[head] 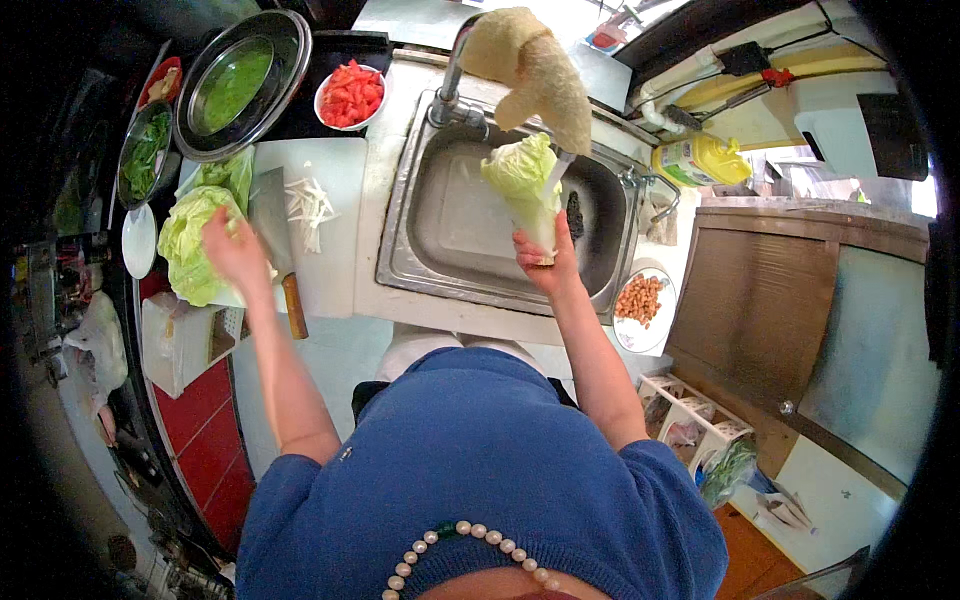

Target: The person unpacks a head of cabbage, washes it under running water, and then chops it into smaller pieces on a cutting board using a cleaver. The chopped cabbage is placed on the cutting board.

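Note:
My right hand point(551, 259) grips a pale green leafy vegetable heart point(525, 180) by its white base, above the stainless steel sink point(465, 217). What looks like a stream of water runs beside its leaves. At the left, my left hand point(236, 251) is over a pile of loose green leaves point(191, 240); it is blurred, and whether its fingers hold a leaf is unclear. The pile rests at the left side of a white cutting board point(341, 262). Beside it lie a cleaver point(271, 202) with a wooden handle and thin white strips point(307, 206).
A beige loofah-like piece point(525, 67) hangs over the faucet point(450, 90). A bowl of chopped red pieces point(351, 96), a large metal basin point(289, 97) and a bowl of cut greens point(146, 154) stand left. A plate of peanuts point(637, 300) and a yellow jug point(697, 160) are right.

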Available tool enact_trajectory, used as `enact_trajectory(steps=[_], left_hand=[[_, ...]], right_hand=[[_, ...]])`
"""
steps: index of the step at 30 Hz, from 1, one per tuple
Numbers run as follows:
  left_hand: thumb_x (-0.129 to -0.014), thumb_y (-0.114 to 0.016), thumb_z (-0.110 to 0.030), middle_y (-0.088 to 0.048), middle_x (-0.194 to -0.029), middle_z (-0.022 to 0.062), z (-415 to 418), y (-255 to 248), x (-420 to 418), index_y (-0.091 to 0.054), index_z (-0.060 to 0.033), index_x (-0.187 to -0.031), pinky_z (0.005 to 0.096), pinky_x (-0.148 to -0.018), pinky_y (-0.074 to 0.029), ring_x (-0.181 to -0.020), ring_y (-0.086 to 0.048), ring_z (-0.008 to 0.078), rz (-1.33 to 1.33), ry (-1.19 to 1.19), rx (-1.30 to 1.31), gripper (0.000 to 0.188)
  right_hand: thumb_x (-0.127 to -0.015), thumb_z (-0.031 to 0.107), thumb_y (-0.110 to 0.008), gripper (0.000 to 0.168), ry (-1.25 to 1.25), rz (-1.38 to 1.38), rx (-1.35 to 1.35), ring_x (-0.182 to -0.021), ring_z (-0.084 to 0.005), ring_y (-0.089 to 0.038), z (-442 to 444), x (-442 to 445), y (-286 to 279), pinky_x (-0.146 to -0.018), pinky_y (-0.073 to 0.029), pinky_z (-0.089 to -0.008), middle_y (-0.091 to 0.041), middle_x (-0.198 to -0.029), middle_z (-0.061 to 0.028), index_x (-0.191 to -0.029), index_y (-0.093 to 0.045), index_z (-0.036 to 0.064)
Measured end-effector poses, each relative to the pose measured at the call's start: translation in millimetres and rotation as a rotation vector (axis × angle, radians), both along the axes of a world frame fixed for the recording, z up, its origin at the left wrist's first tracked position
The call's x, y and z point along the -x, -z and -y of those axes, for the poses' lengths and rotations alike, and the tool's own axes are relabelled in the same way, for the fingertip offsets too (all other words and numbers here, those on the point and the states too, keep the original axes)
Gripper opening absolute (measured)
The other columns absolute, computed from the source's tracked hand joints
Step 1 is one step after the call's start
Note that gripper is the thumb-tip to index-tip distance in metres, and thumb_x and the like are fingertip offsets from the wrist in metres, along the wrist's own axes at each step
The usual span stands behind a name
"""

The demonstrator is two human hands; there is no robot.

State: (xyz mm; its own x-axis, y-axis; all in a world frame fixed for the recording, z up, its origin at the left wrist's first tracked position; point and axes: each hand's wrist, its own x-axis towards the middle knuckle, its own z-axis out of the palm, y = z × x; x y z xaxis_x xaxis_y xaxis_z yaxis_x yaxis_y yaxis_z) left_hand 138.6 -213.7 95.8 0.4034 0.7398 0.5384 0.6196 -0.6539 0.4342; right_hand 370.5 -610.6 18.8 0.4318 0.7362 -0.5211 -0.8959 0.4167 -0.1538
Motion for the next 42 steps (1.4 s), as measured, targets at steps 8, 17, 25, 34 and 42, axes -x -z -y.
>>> enact_trajectory(steps=[8, 17, 25, 34, 42], left_hand=[[-0.055, -0.084, -0.026, -0.045, -0.133, 0.0102, 190.0, 45.5, -188.4, -0.048, -0.0159, -0.133, 0.041, -0.106, -0.031, -0.126, -0.041, 0.0281, 0.204, 1.036, 0.685, 0.087], [-0.064, -0.079, -0.028, -0.047, -0.13, 0.0076, 192.8, 66.0, -220.1, -0.049, -0.0153, -0.132, 0.038, -0.106, -0.033, -0.125, -0.042, 0.0234, 0.089, 1.068, 1.153, 0.075], [-0.093, -0.054, -0.039, -0.058, -0.12, 0.0028, 166.1, 85.8, -230.8, -0.048, -0.0127, -0.131, 0.034, -0.091, -0.048, -0.107, -0.058, 0.0169, -0.018, 0.818, 1.899, 0.046], [-0.098, -0.038, -0.046, -0.053, -0.132, 0.0068, 233.2, 122.3, -187.2, -0.043, -0.0137, -0.136, 0.0415, -0.101, -0.043, -0.12, -0.052, 0.0238, 1.045, 0.642, 2.475, 0.05], [-0.099, -0.036, -0.043, -0.056, -0.126, 0.0075, 264.8, 147.9, -187.8, -0.045, -0.0139, -0.133, 0.0444, -0.095, -0.046, -0.112, -0.056, 0.0248, 1.285, 0.744, 2.659, 0.046]], right_hand=[[-0.086, 0.057, -0.056, 0.075, -0.101, -0.019, -0.042, -0.05, -0.0058, -0.04, -3.4, 12.5, -9.0, -0.043, -0.036, -0.017, -0.052, -0.081, -0.0119, -0.124, -0.042, -0.006], [-0.087, 0.058, -0.052, 0.072, -0.192, -0.238, -0.101, -0.045, -0.0045, -0.036, 20.2, 1.9, -8.6, -0.038, -0.032, -0.0165, -0.049, -0.072, -0.0084, -0.122, -0.043, -0.004], [-0.087, 0.063, -0.048, 0.085, -0.335, -0.173, -0.117, -0.035, -0.0041, -0.035, 23.4, 6.6, -4.9, -0.031, -0.031, -0.0155, -0.051, -0.068, -0.0119, -0.123, -0.04, -0.014], [-0.084, 0.067, -0.048, 0.091, -0.337, -0.229, -0.459, -0.033, -0.008, -0.04, 12.5, 11.2, 28.3, -0.028, -0.033, -0.0176, -0.053, -0.065, -0.0171, -0.117, -0.041, -0.018], [-0.082, 0.071, -0.049, 0.088, -0.35, -0.151, -0.37, -0.042, -0.0138, -0.052, 16.2, 18.0, 28.7, -0.033, -0.041, -0.0201, -0.058, -0.076, -0.0205, -0.12, -0.046, -0.008]])
